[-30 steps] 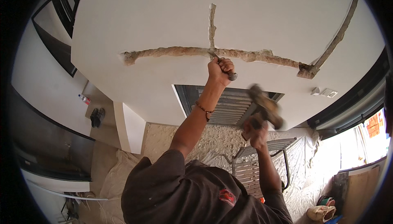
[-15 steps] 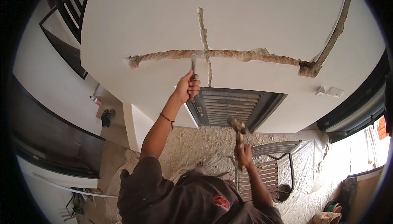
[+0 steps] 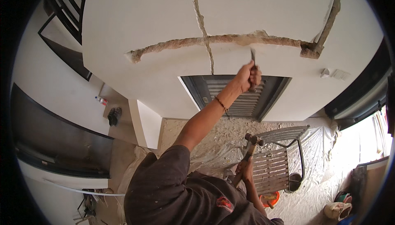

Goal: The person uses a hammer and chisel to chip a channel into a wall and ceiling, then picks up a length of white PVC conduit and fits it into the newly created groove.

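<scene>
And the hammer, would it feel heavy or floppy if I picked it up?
The hammer would probably feel top-heavy, since its chunky head looks like metal. It likely won't flop: the handle in the right hand looks straight and thick.

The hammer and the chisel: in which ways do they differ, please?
Shape: the hammer has a thick head set across its handle; the chisel is slim and straight.
Place: the hammer appears lower in the view; the chisel is higher, near the horizontal groove in the wall.
Grip: the right hand holds the hammer, the left hand the chisel.
Both are held one-handed.
</scene>
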